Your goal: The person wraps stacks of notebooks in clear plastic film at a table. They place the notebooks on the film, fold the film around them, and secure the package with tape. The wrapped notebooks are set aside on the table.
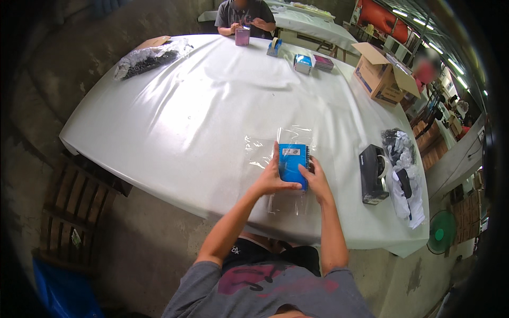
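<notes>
A blue spiral notebook (291,165) with a white label near its top is between my hands, at the near edge of the white-covered table. My left hand (271,179) grips its left side, fingers along the edge and thumb across the bottom. My right hand (317,181) holds the right side, by the dark coil, with the thumb pressed on the cover. Clear plastic film (258,153) spreads around the notebook, sticking out beyond its top, left and bottom. Whether the film wraps over the cover is hard to make out.
To the right stand a black tape dispenser (374,175) and crumpled plastic wrap (407,185). Farther off are an open cardboard box (382,77), stacked notebooks (303,64), a blue tape dispenser (274,47) and bagged dark material (151,59). Across the table a person handles a purplish notebook (242,37).
</notes>
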A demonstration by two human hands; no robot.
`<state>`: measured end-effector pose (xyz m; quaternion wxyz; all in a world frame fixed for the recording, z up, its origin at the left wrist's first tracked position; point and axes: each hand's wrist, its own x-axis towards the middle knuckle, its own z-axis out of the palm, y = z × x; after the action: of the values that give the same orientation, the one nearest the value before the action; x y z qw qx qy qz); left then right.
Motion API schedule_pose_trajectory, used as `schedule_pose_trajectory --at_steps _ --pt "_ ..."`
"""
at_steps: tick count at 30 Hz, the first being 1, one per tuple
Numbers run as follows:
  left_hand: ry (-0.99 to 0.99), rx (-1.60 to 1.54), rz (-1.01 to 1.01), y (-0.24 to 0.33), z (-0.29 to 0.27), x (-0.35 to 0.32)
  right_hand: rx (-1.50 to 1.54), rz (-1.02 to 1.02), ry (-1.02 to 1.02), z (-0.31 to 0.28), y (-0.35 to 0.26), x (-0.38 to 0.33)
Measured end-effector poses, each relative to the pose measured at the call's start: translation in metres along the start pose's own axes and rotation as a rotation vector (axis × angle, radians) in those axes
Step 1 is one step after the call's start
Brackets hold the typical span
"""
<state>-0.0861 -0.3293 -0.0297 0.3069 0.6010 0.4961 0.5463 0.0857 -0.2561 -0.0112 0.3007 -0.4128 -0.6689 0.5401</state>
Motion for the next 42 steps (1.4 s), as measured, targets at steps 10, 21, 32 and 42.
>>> schedule_pose_trajectory --at_steps 10,21,32,42 --pt "0.019 -0.304 0.005 0.052 0.049 -0.046 0.242 -0.338 -0.093 -0.038 -0.013 -0.113" --pt "0.120 -0.126 0.036 0.032 0.081 -0.046 -0.618 -0.785 0.063 -0.079 -0.114 -0.111" --pt "0.232 0.347 0.211 0.044 0.089 -0.043 0.266 -0.448 0.121 -0.023 -0.018 -0.110" --pt "0.122 0.319 0.200 0.014 0.092 -0.040 0.402 -0.401 0.133 -0.025 -0.003 -0.107"
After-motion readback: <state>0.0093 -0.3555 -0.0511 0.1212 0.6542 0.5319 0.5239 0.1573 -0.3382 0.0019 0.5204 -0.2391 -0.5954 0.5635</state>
